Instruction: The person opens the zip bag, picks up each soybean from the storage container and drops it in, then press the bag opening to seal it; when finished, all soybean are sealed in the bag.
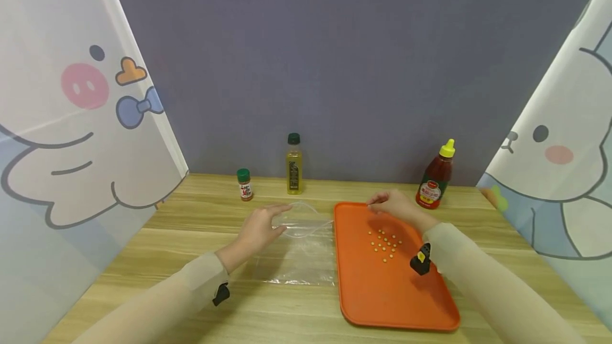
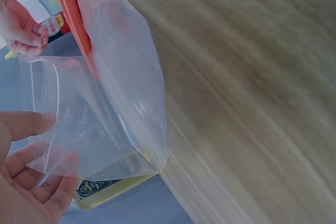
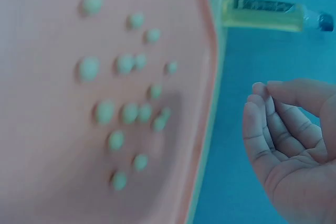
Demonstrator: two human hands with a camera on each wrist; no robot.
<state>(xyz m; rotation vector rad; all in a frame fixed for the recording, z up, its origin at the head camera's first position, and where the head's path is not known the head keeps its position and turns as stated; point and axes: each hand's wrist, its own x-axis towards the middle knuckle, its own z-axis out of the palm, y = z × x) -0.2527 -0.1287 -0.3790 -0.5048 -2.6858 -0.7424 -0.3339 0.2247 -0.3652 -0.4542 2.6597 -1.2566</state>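
Observation:
My left hand (image 1: 260, 228) holds a clear zip-lock bag (image 1: 298, 259) near its open mouth, thumb on one side and fingers showing through the plastic. In the left wrist view the bag (image 2: 110, 124) spreads away from the hand (image 2: 31, 171). Over the far part of an orange tray (image 1: 382, 301) is my right hand (image 1: 394, 205), fingers curled and thumb tip at the index fingertip. In the right wrist view this hand (image 3: 294, 145) has its fingertips together; I cannot tell whether something small is between them. Several small round yellowish beans (image 3: 105, 112) lie scattered on the tray.
Along the back stand a green-capped spice jar (image 1: 245, 187), a bottle of yellow oil (image 1: 294, 169) and a red sauce bottle (image 1: 435, 179) with a yellow cap. A grey panel (image 1: 334, 68) rises behind the wooden table (image 1: 201, 216); printed curtains flank both sides.

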